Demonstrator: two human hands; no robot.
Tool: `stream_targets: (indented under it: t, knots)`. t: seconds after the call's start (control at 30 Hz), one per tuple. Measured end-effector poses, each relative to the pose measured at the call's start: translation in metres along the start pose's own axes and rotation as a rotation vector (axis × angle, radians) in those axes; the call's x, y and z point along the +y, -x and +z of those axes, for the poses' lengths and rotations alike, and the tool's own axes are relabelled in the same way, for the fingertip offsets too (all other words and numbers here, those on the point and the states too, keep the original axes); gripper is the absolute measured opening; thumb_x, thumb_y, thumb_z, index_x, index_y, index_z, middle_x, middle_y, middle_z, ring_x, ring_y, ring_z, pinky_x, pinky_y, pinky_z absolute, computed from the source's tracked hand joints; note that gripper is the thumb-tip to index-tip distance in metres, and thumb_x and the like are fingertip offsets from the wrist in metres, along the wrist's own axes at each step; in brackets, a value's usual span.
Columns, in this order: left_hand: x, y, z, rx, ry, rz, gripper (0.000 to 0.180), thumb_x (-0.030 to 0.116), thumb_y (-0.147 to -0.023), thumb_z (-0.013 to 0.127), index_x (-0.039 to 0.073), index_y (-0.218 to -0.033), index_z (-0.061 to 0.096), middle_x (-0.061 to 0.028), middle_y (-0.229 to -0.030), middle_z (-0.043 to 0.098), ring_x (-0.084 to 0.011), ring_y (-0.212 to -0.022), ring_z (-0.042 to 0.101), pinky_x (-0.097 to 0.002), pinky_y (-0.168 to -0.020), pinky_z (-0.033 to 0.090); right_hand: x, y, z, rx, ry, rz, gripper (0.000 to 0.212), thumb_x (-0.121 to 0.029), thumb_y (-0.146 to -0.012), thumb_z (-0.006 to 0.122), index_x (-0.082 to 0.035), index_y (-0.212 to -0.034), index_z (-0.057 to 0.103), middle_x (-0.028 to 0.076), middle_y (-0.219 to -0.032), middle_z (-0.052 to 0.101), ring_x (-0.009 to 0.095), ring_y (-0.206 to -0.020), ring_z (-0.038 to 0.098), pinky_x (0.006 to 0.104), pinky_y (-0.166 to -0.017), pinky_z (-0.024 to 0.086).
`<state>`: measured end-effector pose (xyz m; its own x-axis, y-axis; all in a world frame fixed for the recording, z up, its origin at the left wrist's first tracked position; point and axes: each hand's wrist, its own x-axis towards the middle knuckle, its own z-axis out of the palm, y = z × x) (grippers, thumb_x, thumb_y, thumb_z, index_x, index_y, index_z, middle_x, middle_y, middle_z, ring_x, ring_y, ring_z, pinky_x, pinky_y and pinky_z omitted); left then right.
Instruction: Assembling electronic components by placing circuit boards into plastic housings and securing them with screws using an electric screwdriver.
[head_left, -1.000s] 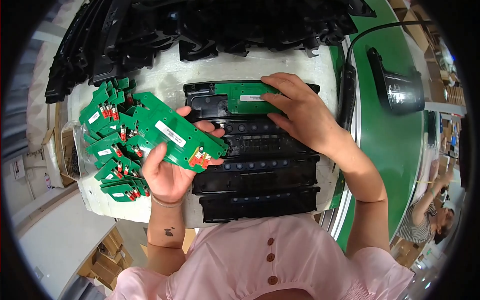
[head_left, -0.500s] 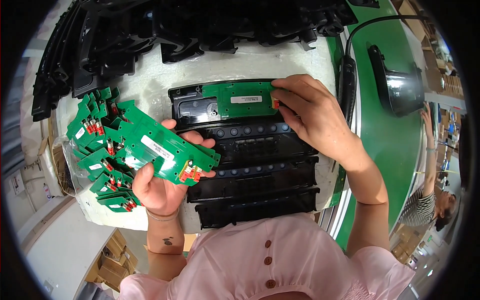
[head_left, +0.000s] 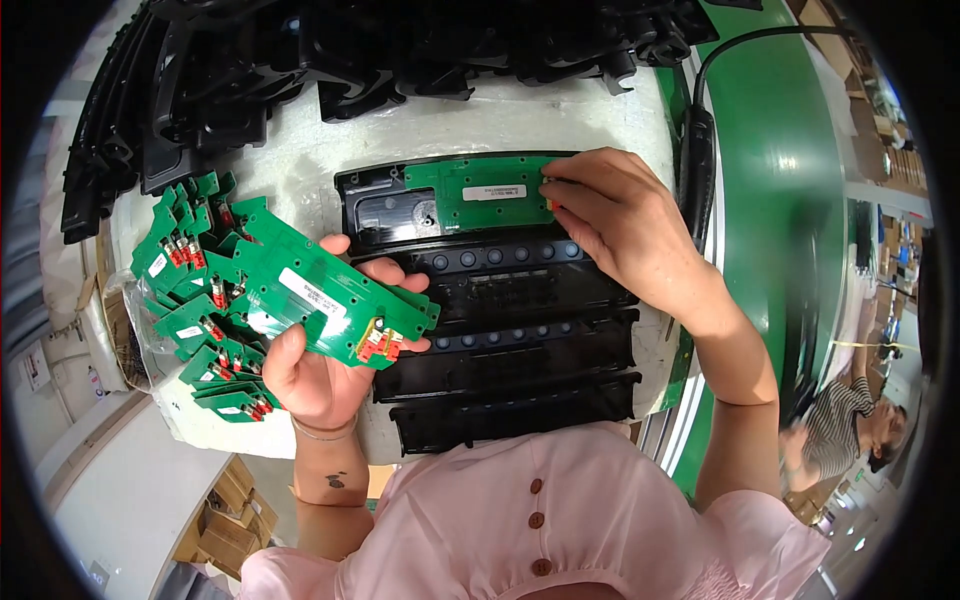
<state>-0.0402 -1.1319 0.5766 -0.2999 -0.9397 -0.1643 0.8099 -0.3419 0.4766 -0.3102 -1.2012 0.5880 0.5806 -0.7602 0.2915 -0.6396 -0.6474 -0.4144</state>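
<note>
My left hand [head_left: 325,375] is closed around a small stack of green circuit boards [head_left: 290,270], whose top board has a white label and red-and-white connectors at one end. At the far black plastic panel [head_left: 375,222], my right hand [head_left: 635,225] grips the right end of another circuit board [head_left: 485,212] between thumb and fingers. That board lies along the right part of the panel, its connector mostly hidden by my fingers. Whether it is fully seated, I cannot tell. Several more black panels [head_left: 510,360] with rows of round buttons lie nearer to me.
To the left, a fanned pile of circuit boards [head_left: 205,335] rests on the white padded surface [head_left: 290,165]. Black plastic housings [head_left: 400,50] crowd the far side. A black cable [head_left: 700,130] runs beside the green belt [head_left: 775,230] at right. Another person [head_left: 850,430] is beyond it.
My right fingers have shifted slightly and cover more of the connector. The black housing on the green belt has gone from view, and the other person's arm has come down.
</note>
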Motion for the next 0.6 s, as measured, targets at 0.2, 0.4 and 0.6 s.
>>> stream_targets:
  t: [0.2, 0.4, 0.6]
  knots:
    - [-0.003, 0.004, 0.017, 0.038, -0.105, -0.015, 0.078, 0.035, -0.072, 0.058, 0.003, -0.133, 0.021, -0.0288, -0.128, 0.032, -0.0437, -0.117, 0.037, -0.054, -0.083, 0.045, -0.032, -0.01, -0.009, 0.036, -0.043, 0.028, 0.024, -0.01, -0.066, 0.066, -0.002, -0.088, 0.059, 0.009, -0.097, 0.058, 0.026, -0.086, 0.055, 0.0359, -0.076, 0.045]
    - [-0.016, 0.009, 0.037, 0.001, -0.088, -0.113, 0.08, 0.021, -0.07, 0.058, 0.005, -0.136, 0.015, -0.0186, -0.137, 0.026, -0.0306, -0.122, 0.036, -0.0456, -0.097, 0.035, -0.102, -0.016, 0.01, 0.039, -0.203, 0.03, 0.037, -0.024, -0.062, 0.071, -0.003, -0.083, 0.05, 0.01, -0.089, 0.053, 0.025, -0.082, 0.055, 0.0329, -0.069, 0.048]
    - [-0.019, 0.018, 0.023, -0.023, 0.037, -0.069, 0.072, 0.013, -0.076, 0.053, 0.005, -0.136, 0.014, -0.0207, -0.135, 0.029, -0.0323, -0.122, 0.036, -0.0474, -0.097, 0.036, -0.105, -0.013, 0.001, 0.061, -0.336, 0.152, 0.039, -0.015, -0.062, 0.074, -0.003, -0.094, 0.056, 0.013, -0.103, 0.058, 0.023, -0.087, 0.058, 0.0299, -0.072, 0.048]
